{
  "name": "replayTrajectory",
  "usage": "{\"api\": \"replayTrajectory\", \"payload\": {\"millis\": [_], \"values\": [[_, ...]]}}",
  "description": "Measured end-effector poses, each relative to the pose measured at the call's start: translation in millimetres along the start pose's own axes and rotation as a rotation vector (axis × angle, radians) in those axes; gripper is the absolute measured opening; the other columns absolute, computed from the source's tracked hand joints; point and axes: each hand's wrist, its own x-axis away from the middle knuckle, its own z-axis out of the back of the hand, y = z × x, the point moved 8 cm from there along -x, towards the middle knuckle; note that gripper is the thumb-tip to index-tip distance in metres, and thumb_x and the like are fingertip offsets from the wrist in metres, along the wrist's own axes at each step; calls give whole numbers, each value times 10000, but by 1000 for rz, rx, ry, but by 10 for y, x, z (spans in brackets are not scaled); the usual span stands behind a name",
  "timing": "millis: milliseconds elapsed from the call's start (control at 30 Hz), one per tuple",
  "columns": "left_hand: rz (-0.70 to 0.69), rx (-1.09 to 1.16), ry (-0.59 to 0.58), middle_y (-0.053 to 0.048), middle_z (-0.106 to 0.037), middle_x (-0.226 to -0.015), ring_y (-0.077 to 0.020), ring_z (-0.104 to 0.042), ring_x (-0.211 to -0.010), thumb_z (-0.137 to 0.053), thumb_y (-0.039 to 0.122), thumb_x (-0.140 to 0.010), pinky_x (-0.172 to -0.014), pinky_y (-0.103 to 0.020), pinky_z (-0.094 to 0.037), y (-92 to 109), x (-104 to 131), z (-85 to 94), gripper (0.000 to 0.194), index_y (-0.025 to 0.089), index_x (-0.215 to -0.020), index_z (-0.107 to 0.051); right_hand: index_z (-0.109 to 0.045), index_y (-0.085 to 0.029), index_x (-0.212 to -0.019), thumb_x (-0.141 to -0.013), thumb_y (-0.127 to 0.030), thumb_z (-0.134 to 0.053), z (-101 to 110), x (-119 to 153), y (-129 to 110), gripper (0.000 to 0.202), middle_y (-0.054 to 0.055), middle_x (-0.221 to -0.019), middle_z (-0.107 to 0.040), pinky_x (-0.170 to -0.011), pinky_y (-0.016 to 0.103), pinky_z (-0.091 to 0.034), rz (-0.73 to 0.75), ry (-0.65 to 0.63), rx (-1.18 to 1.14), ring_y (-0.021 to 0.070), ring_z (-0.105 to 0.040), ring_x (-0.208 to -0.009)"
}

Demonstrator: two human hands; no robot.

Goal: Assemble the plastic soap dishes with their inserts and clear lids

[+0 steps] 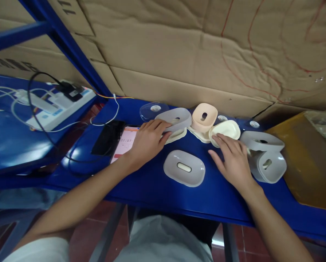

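Note:
My left hand point(150, 140) has its thumb and fingers closed on the near left rim of a grey oval soap dish point(183, 115) with a slot in its middle. Under that dish a cream piece point(176, 136) shows in part. The fingertips of my right hand point(231, 158) rest on the near edge of a cream dish point(230, 129), its thumb spread away. Between the two, farther back, stands a peach slotted dish point(208, 111). Nearer to me a second grey dish point(173, 173) lies flat, with a pale oval in its centre.
More grey dishes point(273, 165) are stacked at the right beside a brown-yellow box point(307, 156). Clear lids point(149, 109) lie at the back. At the left are a lit phone point(124, 140), a dark object point(105, 140) and a power strip point(64, 111) with cables. Cardboard point(163, 54) walls the back.

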Motion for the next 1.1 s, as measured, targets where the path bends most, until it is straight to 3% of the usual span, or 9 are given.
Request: {"api": "replayTrajectory", "payload": {"millis": [200,367,533,667,733,800,900,967,1100], "values": [[-30,-40,-16,-121,-765,-1234,-334,-720,-1132,-580,255,-1066,-927,-467,-558,31,68,-27,228,193,-1257,-688,-653,-213,-1387,-1110,-327,-592,-30,42,-367,306,100,-1329,-770,-1074,442,-450,211,-155,-311,257,-700,-1240],[52,-123,17,-151,-733,-1280,-357,-712,-1140,-562,284,-1081,-936,-495,-555,-173,41,-6,257,187,-1289,-677,-586,-200,-1468,-1149,-347,-502,-114,107,-516,361,91,-1397,-748,-1136,433,-425,293,-255,-412,222,-688,-1297],[44,-57,44,-204,-632,-1393,-370,-639,-1289,-590,216,-1045,-1065,-512,-536,-269,7,-18,292,141,-1318,-662,-526,-199,-1555,-1136,-310,-491,-168,43,-156,435,142,-1538,-650,-1198,513,-404,80,-210,-189,295,-605,-1430],[-113,52,78,-184,-604,-1460,-359,-593,-1369,-594,236,-1068,-1133,-530,-483,32,69,178,298,181,-1358,-637,-590,-191,-1492,-1118,-325,-511,-190,36,163,405,157,-1542,-639,-1169,561,-430,-40,-179,3,357,-602,-1414],[-324,219,-50,-131,-669,-1363,-299,-642,-1294,-613,341,-1092,-1112,-462,-497,339,163,225,285,218,-1348,-638,-605,-189,-1473,-1116,-323,-513,-217,51,220,392,157,-1521,-654,-1139,542,-454,-46,-183,17,350,-624,-1382],[-492,367,-279,-130,-663,-1380,-303,-640,-1287,-709,553,-1023,-1122,-453,-493,607,310,172,515,232,-1415,-611,-604,-190,-1474,-1113,-319,-519,-244,67,221,392,159,-1501,-667,-1113,524,-466,-42,-187,3,340,-646,-1350],[-522,405,-535,-160,-590,-1497,-382,-584,-1361,-898,671,-798,-1153,-513,-468,763,488,-29,867,247,-1483,-578,-614,-215,-1460,-1113,-292,-525,-285,75,141,366,130,-1478,-687,-1069,489,-474,-15,-193,-43,313,-668,-1318],[-498,370,-602,-163,-564,-1528,-402,-578,-1364,-959,569,-760,-1155,-536,-460,774,548,-171,867,251,-1475,-588,-620,-227,-1452,-1113,-248,-505,-298,69,82,358,115,-1468,-694,-1044,473,-471,2,-196,-53,299,-677,-1299],[-463,356,-563,-185,-537,-1562,-411,-553,-1410,-938,477,-800,-1179,-559,-439,743,544,-280,782,227,-1460,-601,-656,-223,-1419,-1107,-222,-479,-179,42,139,358,138,-1461,-682,-996,483,-465,-35,-166,12,326,-679,-1250]]}}
